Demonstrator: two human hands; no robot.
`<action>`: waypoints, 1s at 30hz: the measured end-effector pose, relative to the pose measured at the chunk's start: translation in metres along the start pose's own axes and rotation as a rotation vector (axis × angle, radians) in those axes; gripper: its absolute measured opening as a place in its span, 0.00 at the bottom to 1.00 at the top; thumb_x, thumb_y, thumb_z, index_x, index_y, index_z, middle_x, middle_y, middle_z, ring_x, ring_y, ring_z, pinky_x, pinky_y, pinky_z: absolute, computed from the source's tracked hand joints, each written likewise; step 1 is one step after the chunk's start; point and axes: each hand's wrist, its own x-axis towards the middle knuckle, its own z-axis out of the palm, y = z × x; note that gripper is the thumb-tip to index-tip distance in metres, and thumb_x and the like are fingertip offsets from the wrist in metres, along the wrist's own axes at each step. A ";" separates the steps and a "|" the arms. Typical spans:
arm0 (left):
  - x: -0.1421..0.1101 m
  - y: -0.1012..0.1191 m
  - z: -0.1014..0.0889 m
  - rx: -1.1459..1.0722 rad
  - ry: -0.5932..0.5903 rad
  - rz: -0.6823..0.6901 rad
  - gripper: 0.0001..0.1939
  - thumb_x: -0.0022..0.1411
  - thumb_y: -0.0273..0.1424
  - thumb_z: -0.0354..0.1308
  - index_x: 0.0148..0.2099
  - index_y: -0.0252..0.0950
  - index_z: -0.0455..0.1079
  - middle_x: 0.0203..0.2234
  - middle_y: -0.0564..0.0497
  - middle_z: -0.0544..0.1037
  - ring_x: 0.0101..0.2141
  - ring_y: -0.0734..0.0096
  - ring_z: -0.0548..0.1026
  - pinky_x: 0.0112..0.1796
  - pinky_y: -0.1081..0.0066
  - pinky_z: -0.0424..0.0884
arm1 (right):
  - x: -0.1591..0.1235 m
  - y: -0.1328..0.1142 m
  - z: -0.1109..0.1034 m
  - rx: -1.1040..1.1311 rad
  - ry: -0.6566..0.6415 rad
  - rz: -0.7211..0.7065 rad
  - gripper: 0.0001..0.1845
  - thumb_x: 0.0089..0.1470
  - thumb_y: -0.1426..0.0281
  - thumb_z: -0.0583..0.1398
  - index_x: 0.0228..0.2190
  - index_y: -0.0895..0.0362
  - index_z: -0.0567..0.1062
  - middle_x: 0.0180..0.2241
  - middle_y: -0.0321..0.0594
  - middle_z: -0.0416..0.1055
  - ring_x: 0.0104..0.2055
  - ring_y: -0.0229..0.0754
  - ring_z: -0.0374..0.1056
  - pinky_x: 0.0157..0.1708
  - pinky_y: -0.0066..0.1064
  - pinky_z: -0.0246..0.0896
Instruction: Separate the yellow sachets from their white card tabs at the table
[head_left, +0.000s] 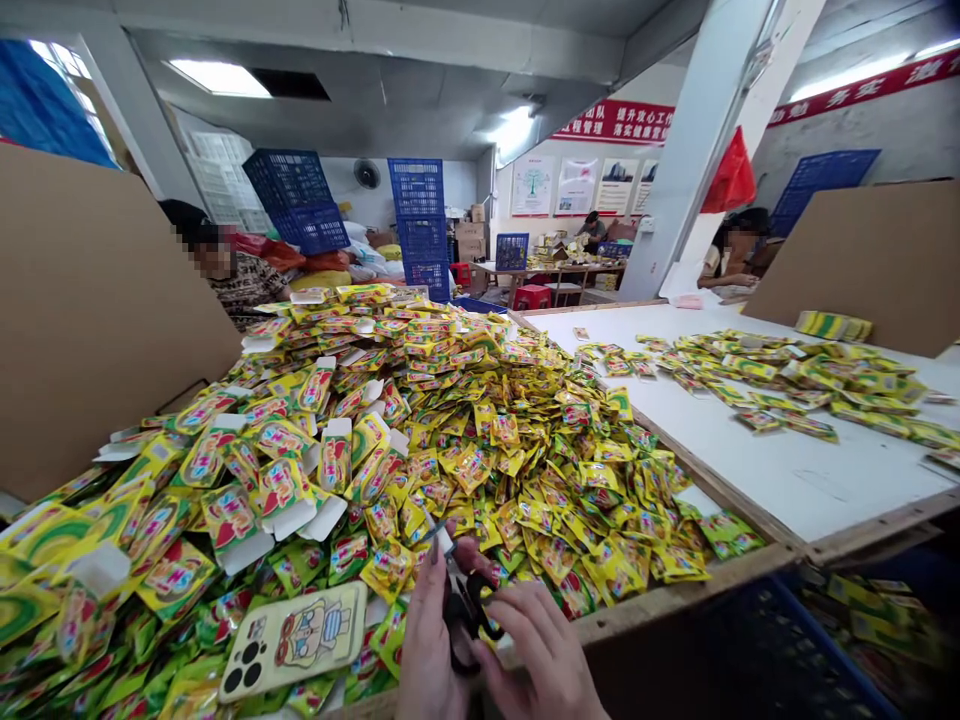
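My left hand (429,640) and my right hand (541,655) meet at the bottom centre, both closed around a pair of black-handled scissors (459,590) whose blades point up and away. Just beyond them lies a huge heap of small yellow-green sachets (465,430) on the table. Flat yellow printed cartons (285,470) with white flaps lie spread over the heap's left side. A phone in a cartoon case (296,638) rests face down on the sachets, left of my left hand.
Brown cardboard panels (82,310) stand at left and right. A wooden rail (720,480) divides my table from a white table with more sachets (810,385). People sit behind the heap and at far tables. Blue crates (420,225) stack at the back; a blue crate (750,660) sits below right.
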 end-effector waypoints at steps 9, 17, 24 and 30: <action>0.003 -0.004 -0.012 0.099 0.051 0.059 0.10 0.60 0.31 0.54 0.43 0.36 0.73 0.32 0.50 0.80 0.30 0.76 0.77 0.31 0.80 0.75 | 0.000 -0.016 0.009 1.069 0.021 1.127 0.15 0.47 0.58 0.63 0.25 0.58 0.70 0.23 0.34 0.63 0.23 0.32 0.56 0.22 0.23 0.54; 0.005 -0.006 -0.014 0.128 0.107 0.071 0.11 0.62 0.27 0.51 0.45 0.38 0.72 0.35 0.50 0.80 0.33 0.76 0.78 0.32 0.80 0.75 | -0.007 -0.014 0.013 1.360 0.037 1.374 0.19 0.41 0.57 0.67 0.25 0.57 0.68 0.21 0.32 0.66 0.17 0.28 0.54 0.15 0.20 0.47; 0.008 -0.006 -0.019 0.126 0.073 0.080 0.14 0.57 0.35 0.58 0.46 0.38 0.71 0.35 0.50 0.80 0.34 0.75 0.77 0.33 0.80 0.74 | -0.009 -0.014 0.009 1.081 -0.071 1.085 0.11 0.53 0.61 0.59 0.29 0.56 0.68 0.25 0.36 0.68 0.21 0.33 0.61 0.19 0.23 0.55; 0.009 -0.008 -0.025 0.171 0.033 0.185 0.19 0.48 0.38 0.65 0.43 0.40 0.73 0.35 0.52 0.80 0.36 0.71 0.77 0.36 0.78 0.73 | -0.012 -0.015 0.008 0.305 -0.185 0.368 0.21 0.44 0.78 0.59 0.43 0.54 0.66 0.36 0.43 0.71 0.38 0.47 0.65 0.38 0.37 0.63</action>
